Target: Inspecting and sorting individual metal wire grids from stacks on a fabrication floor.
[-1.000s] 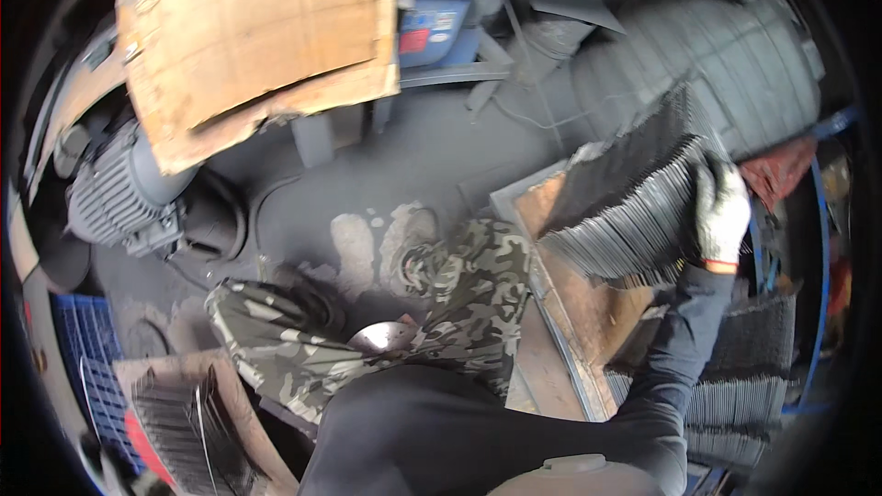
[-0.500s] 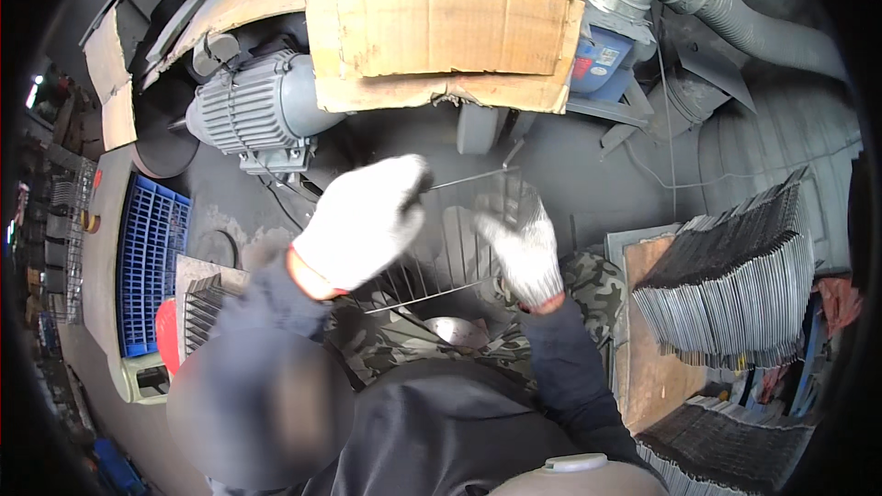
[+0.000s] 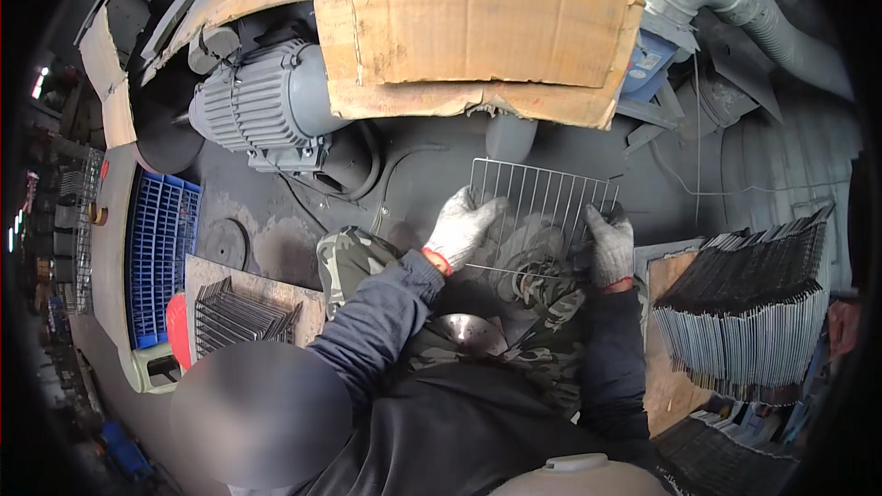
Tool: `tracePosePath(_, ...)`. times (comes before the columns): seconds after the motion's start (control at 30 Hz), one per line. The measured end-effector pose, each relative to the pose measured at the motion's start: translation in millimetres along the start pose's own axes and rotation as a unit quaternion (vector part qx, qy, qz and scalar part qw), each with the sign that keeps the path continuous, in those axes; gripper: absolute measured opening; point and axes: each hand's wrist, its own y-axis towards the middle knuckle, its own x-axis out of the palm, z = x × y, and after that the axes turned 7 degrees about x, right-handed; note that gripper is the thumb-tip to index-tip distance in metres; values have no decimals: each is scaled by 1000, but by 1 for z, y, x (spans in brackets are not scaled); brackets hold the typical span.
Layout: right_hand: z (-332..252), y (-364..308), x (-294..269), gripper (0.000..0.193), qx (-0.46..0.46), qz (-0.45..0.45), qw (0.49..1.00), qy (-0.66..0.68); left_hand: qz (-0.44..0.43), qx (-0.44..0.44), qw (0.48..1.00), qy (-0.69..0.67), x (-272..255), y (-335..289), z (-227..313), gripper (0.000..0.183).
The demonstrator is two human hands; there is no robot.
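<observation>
- Wire rack (image 3: 537,218): held up on the near side of the cardboard sheet (image 3: 487,23), tilted, above the person's lap.
- Left hand (image 3: 462,228), gloved: fingers closed on the rack's left edge, near side of the cardboard.
- Right hand (image 3: 610,243), gloved: fingers curled round the right edge, near side of the cardboard, toward its right corner.
- Progress, as judged: one rack in work, not set down. Large stack (image 3: 742,317) to the right of and nearer than the cardboard; smaller stack (image 3: 241,317) to the left and nearer. Both look like similar racks; can't tell which is done, which is left.
- Motor (image 3: 253,101): just left of the cardboard.
- Blue crate (image 3: 163,253): farther left of the cardboard, nearer the person.
- Ribbed hose (image 3: 790,46): right of the cardboard.
</observation>
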Motion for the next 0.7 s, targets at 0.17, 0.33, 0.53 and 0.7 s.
tracePosePath(0.17,19,18,33,21,24,-34,997,-68,69,-56,995,47,-33,-17,46,30)
tracePosePath(0.33,45,21,68,18,-74,-26,996,-43,103,-131,986,2,-73,-23,50,35)
tracePosePath(0.53,4,-3,6,18,-17,38,999,22,9,-21,994,110,8,-4,33,42)
tracePosePath(0.7,31,23,30,25,6,63,990,-125,93,-44,993,65,-27,-17,45,35)
